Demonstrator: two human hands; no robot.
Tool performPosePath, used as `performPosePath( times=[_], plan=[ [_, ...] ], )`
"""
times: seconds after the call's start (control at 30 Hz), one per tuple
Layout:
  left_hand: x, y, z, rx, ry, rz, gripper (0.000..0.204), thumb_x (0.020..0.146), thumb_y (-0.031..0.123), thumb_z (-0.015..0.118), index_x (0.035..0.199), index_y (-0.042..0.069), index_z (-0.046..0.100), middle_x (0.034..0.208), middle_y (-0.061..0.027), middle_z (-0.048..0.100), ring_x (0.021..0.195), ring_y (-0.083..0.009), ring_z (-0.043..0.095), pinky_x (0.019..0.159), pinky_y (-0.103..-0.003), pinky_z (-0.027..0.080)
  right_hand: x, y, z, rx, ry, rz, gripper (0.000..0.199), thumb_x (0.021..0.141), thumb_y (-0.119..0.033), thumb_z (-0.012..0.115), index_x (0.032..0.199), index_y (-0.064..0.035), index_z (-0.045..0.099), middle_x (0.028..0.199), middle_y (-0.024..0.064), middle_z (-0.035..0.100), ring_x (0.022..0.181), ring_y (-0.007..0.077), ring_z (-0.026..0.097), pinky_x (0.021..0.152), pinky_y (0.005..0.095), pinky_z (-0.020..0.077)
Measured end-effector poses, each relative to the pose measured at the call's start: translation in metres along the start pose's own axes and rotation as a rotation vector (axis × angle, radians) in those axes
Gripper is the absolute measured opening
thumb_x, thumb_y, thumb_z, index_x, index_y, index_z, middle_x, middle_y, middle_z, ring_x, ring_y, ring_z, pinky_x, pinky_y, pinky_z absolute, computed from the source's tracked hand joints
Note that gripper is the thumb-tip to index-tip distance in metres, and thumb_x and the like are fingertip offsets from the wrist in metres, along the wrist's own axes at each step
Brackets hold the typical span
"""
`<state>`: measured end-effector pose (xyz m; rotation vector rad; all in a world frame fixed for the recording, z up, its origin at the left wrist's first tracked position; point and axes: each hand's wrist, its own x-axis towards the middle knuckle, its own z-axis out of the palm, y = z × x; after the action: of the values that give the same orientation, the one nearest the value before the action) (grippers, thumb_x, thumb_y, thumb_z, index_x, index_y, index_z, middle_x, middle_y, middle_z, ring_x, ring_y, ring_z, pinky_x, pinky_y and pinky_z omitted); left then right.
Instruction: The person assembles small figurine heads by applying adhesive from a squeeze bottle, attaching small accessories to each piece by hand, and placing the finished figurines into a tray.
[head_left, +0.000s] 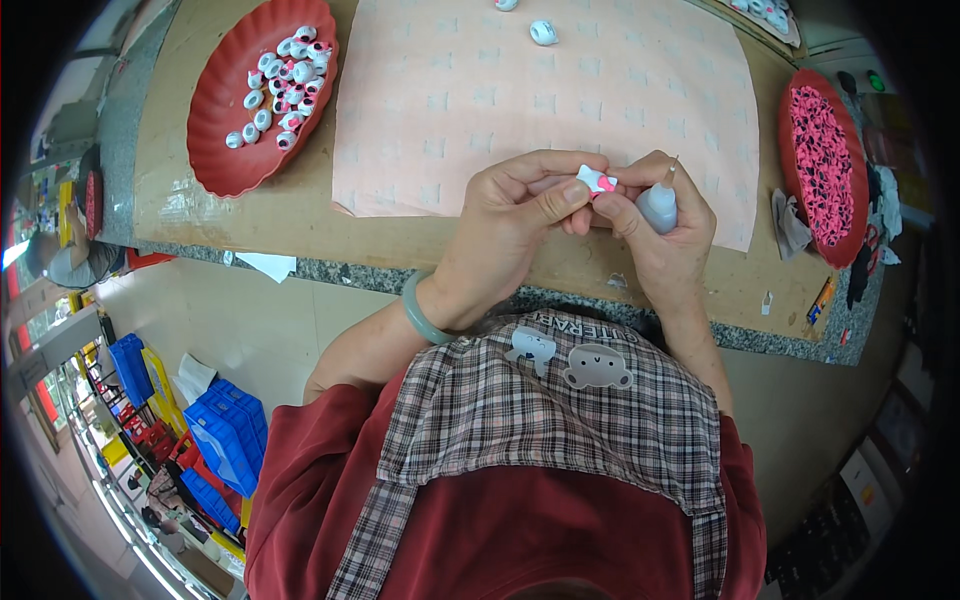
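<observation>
over the pink sheet (600, 90)'s near edge, our left hand (510, 215) pinches a small white-and-pink piece (597, 180), while our right hand (660, 225) grips a little glue bottle (658, 205) at its 3 o'clock. we judge glue could smear onto fingers if the nozzle slips. the piece's underside is hidden, and the nozzle tip is hard to make out.

Your glossy white plastic piece (596, 180), matt pink paper sheet (560, 110), rough brown cardboard (200, 215) over the speckled stone counter (330, 272).
</observation>
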<state>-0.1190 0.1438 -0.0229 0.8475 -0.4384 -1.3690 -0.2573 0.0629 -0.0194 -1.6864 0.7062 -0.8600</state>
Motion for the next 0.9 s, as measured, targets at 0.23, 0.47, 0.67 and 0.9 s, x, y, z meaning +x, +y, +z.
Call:
performPosePath(
  times=[0.23,0.47,0.67,0.9],
  plan=[
    [0.002,-0.002,0.002,0.18,0.039,0.087,0.026,0.09,-0.001,0.054,0.115,-0.005,0.058,0.085,-0.0063,0.064,0.072,-0.0091,0.057,0.069,-0.021,0.05,0.0,0.01,0.003,0.011,0.026,-0.014,0.013,0.079,0.001,0.068,0.09,0.0007,0.061,0.077,0.0024,0.055,0.065,0.0064,0.05,0.055,0.0191,0.0405],
    [0.0,0.005,0.007,0.286,0.004,0.094,0.033,0.089,0.002,0.056,0.121,-0.005,0.054,0.098,-0.0104,0.065,0.085,-0.0122,0.061,0.078,-0.025,0.052,0.004,0.014,0.0,0.333,0.077,0.143,0.009,0.081,-0.002,0.068,0.088,0.0,0.062,0.075,0.0019,0.059,0.062,0.0061,0.052,0.054,0.019,0.0409],
    [0.004,0.005,0.003,0.352,0.01,0.095,0.033,0.089,0.003,0.058,0.121,-0.005,0.054,0.096,-0.0103,0.065,0.083,-0.0125,0.062,0.076,-0.024,0.053,0.003,0.011,-0.001,0.454,0.047,0.313,0.009,0.086,-0.009,0.064,0.086,-0.0022,0.058,0.071,0.0023,0.057,0.054,0.0065,0.048,0.048,0.0192,0.0361],
    [0.006,0.009,0.0,0.369,-0.001,0.057,0.027,0.089,0.004,0.058,0.115,-0.005,0.058,0.09,-0.0091,0.066,0.077,-0.0114,0.062,0.07,-0.022,0.053,0.003,0.013,-0.001,0.454,0.053,0.361,0.012,0.087,-0.013,0.064,0.085,-0.0023,0.059,0.066,0.0015,0.056,0.051,0.0062,0.048,0.045,0.0186,0.0346]
  ],
)
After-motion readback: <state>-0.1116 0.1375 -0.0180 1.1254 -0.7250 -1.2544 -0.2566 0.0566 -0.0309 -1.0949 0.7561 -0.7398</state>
